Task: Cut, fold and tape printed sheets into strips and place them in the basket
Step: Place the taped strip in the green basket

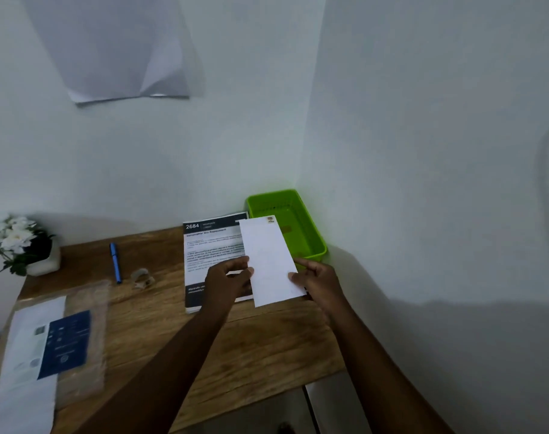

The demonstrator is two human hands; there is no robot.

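A folded white sheet [268, 258] is held above the wooden table [160, 324], blank side up, with a small printed mark at its far end. My left hand [228, 280] pinches its left edge and my right hand [318, 281] pinches its lower right corner. Under it lies a stack of printed sheets [209, 252] headed "2684". The green plastic basket [314, 236] stands in the wall corner just beyond the sheet; a small brownish thing lies inside it.
A blue pen [115, 263] and a clear tape dispenser [141, 278] lie left of the stack. A plastic sleeve with a blue-and-white leaflet [48, 349] covers the near left. A pot of white flowers [19, 244] stands at the far left. Walls close the back and right.
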